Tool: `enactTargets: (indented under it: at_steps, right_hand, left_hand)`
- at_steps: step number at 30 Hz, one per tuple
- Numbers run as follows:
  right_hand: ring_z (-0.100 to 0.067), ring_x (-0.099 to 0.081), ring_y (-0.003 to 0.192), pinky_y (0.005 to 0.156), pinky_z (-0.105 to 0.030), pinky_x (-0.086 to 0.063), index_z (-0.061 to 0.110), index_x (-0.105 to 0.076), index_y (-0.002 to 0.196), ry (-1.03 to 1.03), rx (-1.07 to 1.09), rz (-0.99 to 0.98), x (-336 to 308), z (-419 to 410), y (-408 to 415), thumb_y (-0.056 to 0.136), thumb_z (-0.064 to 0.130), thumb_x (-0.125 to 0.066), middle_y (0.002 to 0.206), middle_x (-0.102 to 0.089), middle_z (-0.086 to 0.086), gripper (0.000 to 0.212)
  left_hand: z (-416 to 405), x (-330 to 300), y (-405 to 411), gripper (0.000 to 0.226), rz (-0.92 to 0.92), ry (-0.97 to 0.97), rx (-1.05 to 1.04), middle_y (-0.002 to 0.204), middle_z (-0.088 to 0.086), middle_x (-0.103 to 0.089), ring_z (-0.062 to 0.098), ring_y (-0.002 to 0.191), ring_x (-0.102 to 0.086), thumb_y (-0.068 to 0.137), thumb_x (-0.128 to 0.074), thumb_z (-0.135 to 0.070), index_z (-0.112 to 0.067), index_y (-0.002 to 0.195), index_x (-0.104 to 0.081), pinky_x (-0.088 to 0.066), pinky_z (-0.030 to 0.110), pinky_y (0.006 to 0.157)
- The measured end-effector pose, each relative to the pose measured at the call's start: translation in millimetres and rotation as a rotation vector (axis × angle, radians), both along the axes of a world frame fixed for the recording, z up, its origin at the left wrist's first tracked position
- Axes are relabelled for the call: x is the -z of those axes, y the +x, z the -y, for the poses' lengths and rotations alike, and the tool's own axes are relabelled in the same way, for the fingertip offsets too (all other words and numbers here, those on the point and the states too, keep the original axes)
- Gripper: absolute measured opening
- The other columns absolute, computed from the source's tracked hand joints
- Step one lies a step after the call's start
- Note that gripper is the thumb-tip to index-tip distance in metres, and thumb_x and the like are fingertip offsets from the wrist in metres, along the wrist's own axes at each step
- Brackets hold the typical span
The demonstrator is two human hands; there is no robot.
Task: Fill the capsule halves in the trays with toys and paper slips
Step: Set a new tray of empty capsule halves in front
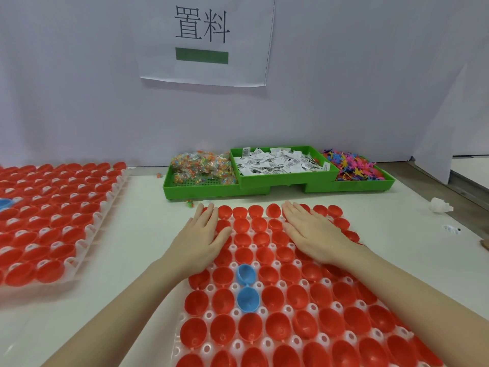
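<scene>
A clear tray [209, 315] in front of me holds several empty red capsule halves [275, 296] and one blue hinged pair [246, 287]. My left hand [202, 234] lies flat, fingers straight, on the far left part of this tray. My right hand [309, 230] lies flat on the far right part. Neither hand holds anything. Beyond the tray stand green bins: bagged colourful toys [201, 165], paper slips [280, 161], and small coloured plastic figures [352, 166].
A second tray [87, 234] of red capsule halves, some with white slips inside, sits at the left. A crumpled white scrap [440, 205] and a loose slip [451, 229] lie at the right. A small toy [189, 203] lies before the bins. A wall with a paper sign [203, 41] is behind.
</scene>
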State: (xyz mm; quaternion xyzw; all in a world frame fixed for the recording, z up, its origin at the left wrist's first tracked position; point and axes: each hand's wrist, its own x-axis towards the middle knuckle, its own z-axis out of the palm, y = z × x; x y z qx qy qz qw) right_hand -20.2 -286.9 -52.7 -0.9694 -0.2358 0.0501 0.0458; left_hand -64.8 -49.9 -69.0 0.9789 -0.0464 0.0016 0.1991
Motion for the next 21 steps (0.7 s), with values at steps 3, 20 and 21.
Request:
enactTargets:
  at_steps: [3,20,21]
  right_hand:
    - [-0.005,0.006,0.142,0.113,-0.030,0.004,0.017,0.002,0.148,-0.016,0.014,0.013,3.5,1.1,1.4,0.100,0.038,-0.012,0.156,0.005,0.005,0.054]
    - [-0.007,0.002,0.142,0.114,-0.034,0.003,0.019,0.001,0.148,-0.105,-0.088,0.123,-11.0,-29.8,1.7,0.101,0.036,-0.012,0.156,0.001,0.006,0.052]
    - [-0.007,0.002,0.143,0.114,-0.034,0.002,0.018,0.001,0.148,-0.117,-0.078,0.101,-10.7,-31.7,2.9,0.101,0.034,-0.013,0.156,0.002,0.004,0.051]
  left_hand:
    - [0.0,0.6,0.6,0.063,-0.016,0.062,0.005,0.156,-0.001,0.010,0.012,0.141,0.017,0.098,-0.018,-0.047,-0.016,0.147,0.005,0.003,0.029,0.114]
    - [23.3,-12.8,7.2,0.059,0.094,0.273,0.102,0.156,-0.005,0.007,0.011,0.142,0.012,0.098,-0.013,-0.045,-0.019,0.148,0.004,0.013,0.038,0.113]
    - [27.5,-12.1,8.5,0.058,0.069,0.283,0.122,0.157,-0.004,0.006,0.012,0.143,0.011,0.099,-0.013,-0.044,-0.018,0.148,0.003,0.011,0.038,0.113]
